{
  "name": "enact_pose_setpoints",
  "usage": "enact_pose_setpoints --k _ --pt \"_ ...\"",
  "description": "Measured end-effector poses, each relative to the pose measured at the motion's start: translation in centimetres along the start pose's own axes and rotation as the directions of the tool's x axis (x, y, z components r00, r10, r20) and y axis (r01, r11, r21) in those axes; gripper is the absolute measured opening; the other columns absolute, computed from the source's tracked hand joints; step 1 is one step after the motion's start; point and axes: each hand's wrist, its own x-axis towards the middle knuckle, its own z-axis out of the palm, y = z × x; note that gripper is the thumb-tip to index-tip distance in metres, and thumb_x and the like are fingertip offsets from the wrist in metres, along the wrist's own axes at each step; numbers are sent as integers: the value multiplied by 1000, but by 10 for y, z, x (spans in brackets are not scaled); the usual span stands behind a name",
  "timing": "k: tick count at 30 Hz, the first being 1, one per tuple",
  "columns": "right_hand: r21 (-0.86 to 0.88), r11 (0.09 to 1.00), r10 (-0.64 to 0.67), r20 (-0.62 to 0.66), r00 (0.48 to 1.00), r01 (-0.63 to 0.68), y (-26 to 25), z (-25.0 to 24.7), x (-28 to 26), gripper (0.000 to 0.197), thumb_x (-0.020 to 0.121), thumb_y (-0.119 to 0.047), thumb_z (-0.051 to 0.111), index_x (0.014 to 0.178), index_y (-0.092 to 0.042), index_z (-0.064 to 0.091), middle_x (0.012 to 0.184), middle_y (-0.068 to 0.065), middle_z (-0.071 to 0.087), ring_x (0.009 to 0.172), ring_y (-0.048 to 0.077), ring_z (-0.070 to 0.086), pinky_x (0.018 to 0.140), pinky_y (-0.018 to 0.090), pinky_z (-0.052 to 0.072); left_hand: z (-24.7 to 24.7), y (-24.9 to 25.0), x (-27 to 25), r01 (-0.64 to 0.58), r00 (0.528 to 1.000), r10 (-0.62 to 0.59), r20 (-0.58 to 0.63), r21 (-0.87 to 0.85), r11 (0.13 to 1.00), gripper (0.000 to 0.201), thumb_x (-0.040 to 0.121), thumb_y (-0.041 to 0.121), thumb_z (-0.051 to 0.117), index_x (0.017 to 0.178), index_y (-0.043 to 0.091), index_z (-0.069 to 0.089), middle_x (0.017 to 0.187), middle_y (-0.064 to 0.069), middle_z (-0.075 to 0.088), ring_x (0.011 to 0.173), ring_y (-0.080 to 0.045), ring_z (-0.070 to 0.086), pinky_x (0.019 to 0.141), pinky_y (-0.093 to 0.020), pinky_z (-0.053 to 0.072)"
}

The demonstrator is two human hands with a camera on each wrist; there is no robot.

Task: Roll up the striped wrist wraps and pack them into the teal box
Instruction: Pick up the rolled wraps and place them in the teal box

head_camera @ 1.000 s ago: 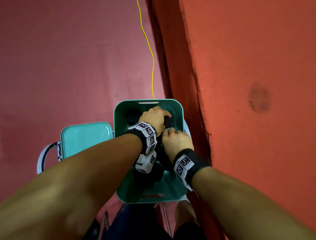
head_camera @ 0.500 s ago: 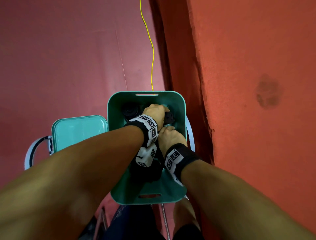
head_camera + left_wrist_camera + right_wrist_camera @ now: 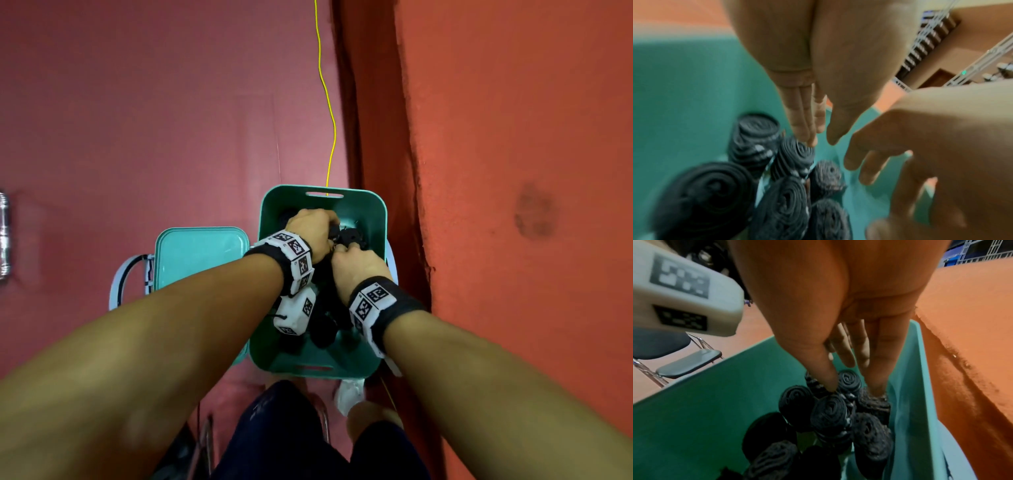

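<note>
The teal box (image 3: 379, 219) stands open and holds several dark rolled wrist wraps (image 3: 830, 412) packed on end. Both hands reach into its far right part, side by side. My left hand (image 3: 822, 141) points down with straight fingers (image 3: 807, 129), whose tips touch the top of one roll (image 3: 795, 154). My right hand (image 3: 851, 386) also points down. Its thumb (image 3: 826, 376) presses between two rolls and its fingers (image 3: 875, 369) rest on a roll by the right wall (image 3: 875, 404). Neither hand holds a wrap. In the head view the hands (image 3: 315, 233) hide most rolls.
The box lid (image 3: 202, 260) lies open to the left. An orange wall (image 3: 513, 171) rises close on the right of the box. A yellow cord (image 3: 329, 137) runs away behind it. A folding chair (image 3: 688, 363) stands to the left, and my legs (image 3: 291, 428) are below.
Both hands have stayed inside the box, close together over the rolls at the far right. The head view has shifted slightly; the box has not visibly moved.
</note>
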Motion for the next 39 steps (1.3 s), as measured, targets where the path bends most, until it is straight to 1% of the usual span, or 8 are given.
enact_pose_setpoints --k 5,9,12,17,23,26,31,39 --pt "-36 996 -84 -159 984 79 -15 -9 -33 41 95 -16 54 134 -6 46 134 15 53 120 40 56 88 45 51 -21 -4 -66 38 989 -42 -139 -31 999 43 88 24 68 131 27 62 125 -4 68 118 -28 61 99 -36 49" --pt "-64 982 -187 -265 946 176 -41 -13 -66 47 90 -24 63 131 -6 47 130 14 55 120 38 53 86 43 51 -26 -25 -131 141 955 -159 -250 -86 986 40 89 23 68 129 25 63 125 -2 67 115 -27 62 99 -38 49" --pt "-91 967 -254 -263 931 238 -68 -10 -89 52 88 -25 67 133 -7 45 130 12 53 122 35 51 86 42 51 -25 -49 -172 209 924 -242 -296 -138 968 36 91 24 67 127 26 64 123 1 66 107 -24 64 97 -37 50" --pt "-108 938 -347 -226 910 330 -116 8 -109 46 91 -14 59 134 -5 46 132 13 52 122 35 51 87 42 51 -16 -97 -221 324 871 -380 -311 -219 921 34 92 26 66 125 26 64 122 1 65 104 -22 64 95 -38 51" --pt "-43 928 -371 -199 907 370 -179 25 -95 34 93 -15 57 125 -6 49 123 12 54 115 35 56 85 40 48 -8 -167 -228 409 833 -492 -252 -317 856 38 92 23 65 129 22 63 128 -1 65 113 -23 63 100 -35 49" --pt "64 945 -310 -151 939 322 -208 37 -65 31 94 -20 57 122 -7 50 122 12 54 112 34 58 87 39 47 -2 -203 -210 425 828 -521 -207 -373 825 42 92 25 65 133 21 60 131 -1 64 115 -22 62 100 -34 49" --pt "249 960 -129 -24 991 130 -241 72 -7 31 93 -19 57 120 -5 52 124 13 54 117 34 57 93 37 46 13 -267 -174 475 824 -564 -60 -468 745 53 94 28 64 144 15 50 145 -6 55 129 -26 55 107 -38 45" --pt "393 902 133 133 982 -175 -256 112 60 41 92 -17 59 128 -1 48 137 15 43 122 35 55 100 36 45 28 -329 -131 534 813 -579 54 -464 707 68 91 26 67 150 4 39 155 -16 41 143 -31 39 118 -39 33"
